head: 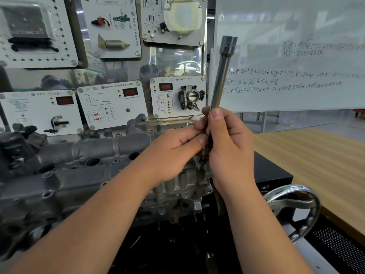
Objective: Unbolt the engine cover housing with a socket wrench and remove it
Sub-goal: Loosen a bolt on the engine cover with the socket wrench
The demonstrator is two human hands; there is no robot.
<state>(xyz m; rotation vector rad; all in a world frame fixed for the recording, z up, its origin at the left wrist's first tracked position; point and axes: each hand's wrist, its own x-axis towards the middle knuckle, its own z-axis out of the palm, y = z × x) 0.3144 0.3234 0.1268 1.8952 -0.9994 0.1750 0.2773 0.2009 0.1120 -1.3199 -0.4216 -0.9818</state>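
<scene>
Your two forearms reach in from the near edge and meet above the right end of the engine cover housing, which lies across the stand with its open bores facing up. Your right hand is wrapped round the lower shaft of the socket wrench, a long tubular tool held almost upright with its socket end tilted toward the whiteboard. Your left hand pinches at something small just below that grip, where a dark bolt appears to hang; whether the fingertips hold the bolt or the tool's tip cannot be told. If that pinch slackens, the bolt could drop into one of the housing's bores or down through the stand beside the handwheel. Held this high, the long wrench could also swing against the display panels behind the engine.
</scene>
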